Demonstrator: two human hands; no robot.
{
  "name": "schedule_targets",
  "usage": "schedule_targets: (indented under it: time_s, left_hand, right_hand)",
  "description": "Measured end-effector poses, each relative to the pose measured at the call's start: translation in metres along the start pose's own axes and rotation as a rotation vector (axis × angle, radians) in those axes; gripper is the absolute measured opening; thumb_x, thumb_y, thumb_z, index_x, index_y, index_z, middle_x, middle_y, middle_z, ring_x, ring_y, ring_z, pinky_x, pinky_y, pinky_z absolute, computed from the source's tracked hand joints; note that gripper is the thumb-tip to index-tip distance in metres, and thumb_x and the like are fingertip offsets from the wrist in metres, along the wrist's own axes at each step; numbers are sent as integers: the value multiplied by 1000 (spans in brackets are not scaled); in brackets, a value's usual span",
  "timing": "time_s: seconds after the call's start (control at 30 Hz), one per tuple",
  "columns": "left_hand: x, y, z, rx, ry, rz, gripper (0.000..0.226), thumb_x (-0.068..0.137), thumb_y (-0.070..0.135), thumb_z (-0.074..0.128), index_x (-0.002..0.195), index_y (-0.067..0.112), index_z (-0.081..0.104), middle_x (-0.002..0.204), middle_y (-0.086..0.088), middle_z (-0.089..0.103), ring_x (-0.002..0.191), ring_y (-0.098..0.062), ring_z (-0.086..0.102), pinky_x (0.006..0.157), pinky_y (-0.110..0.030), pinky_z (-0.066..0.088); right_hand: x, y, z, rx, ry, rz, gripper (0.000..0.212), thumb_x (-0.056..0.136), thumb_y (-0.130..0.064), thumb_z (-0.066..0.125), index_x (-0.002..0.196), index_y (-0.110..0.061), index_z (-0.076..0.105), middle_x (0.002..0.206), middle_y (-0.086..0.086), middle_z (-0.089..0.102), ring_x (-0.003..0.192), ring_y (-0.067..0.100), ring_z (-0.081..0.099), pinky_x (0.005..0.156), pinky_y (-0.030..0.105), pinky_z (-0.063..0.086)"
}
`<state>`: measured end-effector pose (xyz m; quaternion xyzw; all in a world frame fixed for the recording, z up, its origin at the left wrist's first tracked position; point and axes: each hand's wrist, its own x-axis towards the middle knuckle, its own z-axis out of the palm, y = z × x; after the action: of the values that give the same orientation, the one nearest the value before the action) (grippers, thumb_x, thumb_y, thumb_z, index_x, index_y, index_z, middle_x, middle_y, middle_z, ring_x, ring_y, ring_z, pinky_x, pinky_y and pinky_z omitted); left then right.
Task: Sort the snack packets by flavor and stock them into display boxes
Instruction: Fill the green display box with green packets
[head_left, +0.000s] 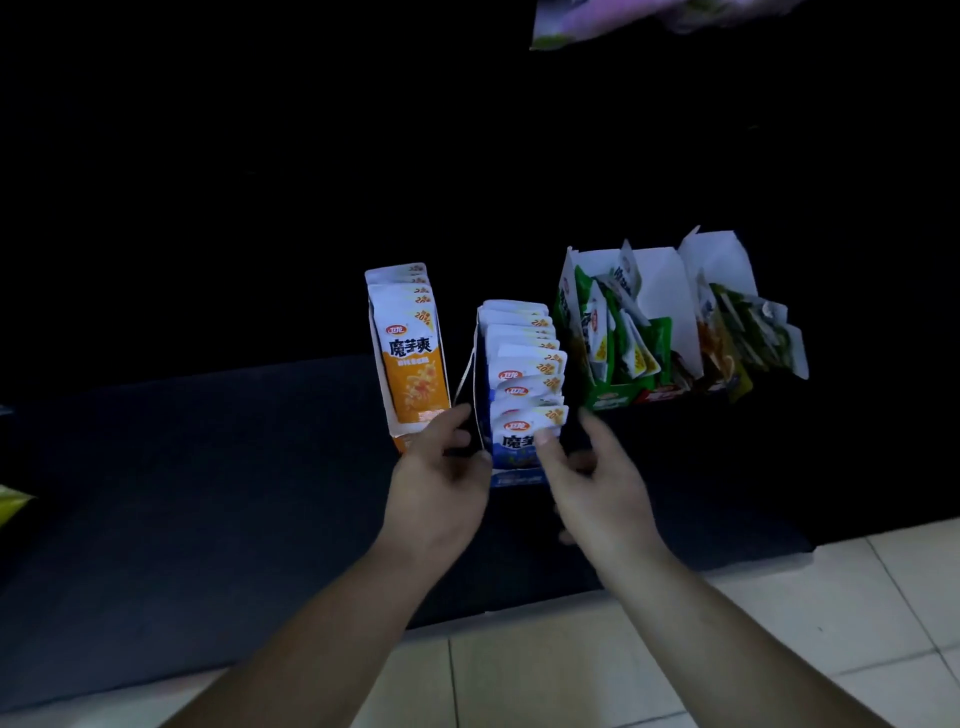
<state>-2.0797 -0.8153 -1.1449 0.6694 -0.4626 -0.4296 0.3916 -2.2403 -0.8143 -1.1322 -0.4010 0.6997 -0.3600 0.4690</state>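
View from the head camera, as I saw it at my remote station. Blue box (514, 479): stood on the dark mat (208, 493), filled with a row of upright blue packets (524, 364). Left hand (441, 478): fingers curled round the blue box's front left corner, gripping it. Right hand (597, 483): thumb touching the frontmost blue packet, other fingers loosely spread; in the dim light it appeared to hold nothing. Orange box (387, 395): just left of the blue box, holding orange packets (413, 353). Green box (613, 400): just right of it, with green packets (597, 322) leaning unevenly. A fourth box (717, 260), farther right, held mixed packets (743, 332).
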Motion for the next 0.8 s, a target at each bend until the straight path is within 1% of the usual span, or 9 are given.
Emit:
schedule_targets:
  time_s: [0.07, 0.2, 0.27, 0.33, 0.47, 0.57, 0.63, 0.73, 0.8]
  left_hand:
    - [-2, -9, -3, 34, 45, 73, 49, 95, 11, 70, 140, 27, 59, 127, 5, 58, 99, 0, 65, 92, -24, 57]
    - [12, -14, -20, 258, 99, 175, 57, 95, 22, 69, 149, 28, 52, 143, 8, 48, 129, -14, 51, 108, -31, 45]
    - [20, -13, -26, 324, 38, 145, 63, 94, 38, 66, 153, 30, 46, 148, 8, 51, 136, -18, 44, 113, -34, 41]
    - [26, -12, -28, 236, 5, 115, 66, 92, 48, 61, 154, 31, 45, 146, 8, 56, 138, -19, 45, 113, -43, 46]
    - [31, -9, -30, 261, 76, 148, 54, 98, 36, 64, 150, 32, 51, 143, 8, 56, 134, -16, 36, 112, -47, 43]
    - [27, -4, -28, 304, 111, 195, 55, 90, 42, 57, 145, 32, 56, 139, 8, 60, 127, -20, 42, 106, -48, 46]
    - [23, -1, -24, 302, 135, 238, 55, 88, 39, 56, 142, 30, 59, 135, 7, 61, 120, -21, 46, 102, -48, 47]
    - [18, 0, -13, 284, 173, 348, 48, 88, 29, 60, 136, 24, 64, 127, 5, 62, 114, -18, 50, 98, -47, 50]
    - [15, 0, -6, 258, 163, 401, 46, 89, 24, 63, 134, 19, 65, 124, 5, 60, 114, -17, 57, 95, -47, 54]
  right_hand:
    - [-4, 0, 6, 94, -60, 79, 57, 91, -59, 65, 144, -55, 44, 110, -11, 68, 86, 27, 75, 64, 40, 65]
    - [21, -5, 23, 152, -69, 17, 37, 95, -54, 64, 131, -57, 55, 121, -20, 68, 104, 7, 71, 95, 43, 60]
    - [31, -10, 32, 135, -97, 20, 43, 94, -60, 63, 135, -59, 51, 129, -20, 64, 113, 9, 67, 100, 45, 56]
    - [40, -17, 41, 110, -123, 6, 52, 93, -62, 61, 142, -58, 45, 135, -20, 60, 119, 11, 63, 103, 44, 55]
    - [58, -29, 54, 90, -162, -29, 62, 90, -65, 65, 146, -56, 42, 147, -17, 53, 131, 14, 55, 108, 46, 51]
    - [57, -20, 55, 136, -138, -45, 64, 81, -66, 73, 141, -53, 51, 137, -15, 63, 125, 11, 61, 105, 43, 53]
    - [51, -12, 48, 135, -115, -70, 65, 82, -62, 75, 142, -45, 54, 136, -14, 63, 124, 5, 60, 104, 34, 53]
    - [44, -6, 23, 67, 22, -133, 42, 94, -35, 72, 135, -30, 63, 122, -8, 67, 102, -5, 64, 78, 3, 46]
    - [45, 0, 1, -62, 172, -232, 27, 97, -26, 68, 124, -24, 69, 114, -3, 68, 98, 4, 66, 74, 4, 46]
